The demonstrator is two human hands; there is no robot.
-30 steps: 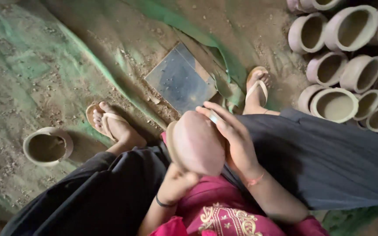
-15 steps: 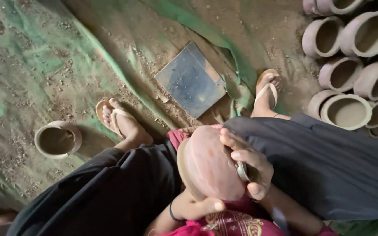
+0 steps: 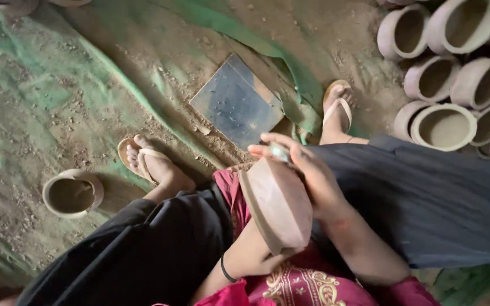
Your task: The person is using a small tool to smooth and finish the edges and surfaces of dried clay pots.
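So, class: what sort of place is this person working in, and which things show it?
Probably a small pottery yard: unfired clay pots stacked on a dirt floor, and a clay pot in the left hand.

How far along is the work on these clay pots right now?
Already looks done: a cluster of clay pots lies stacked at the right. In hand: the left hand supports one pot from below on the lap, while the right hand presses a small tool against its side. Left: one single pot sits apart on the green sheet.

Both hands, left (image 3: 256, 258) and right (image 3: 307, 175), hold a clay pot (image 3: 276, 207) above the lap.
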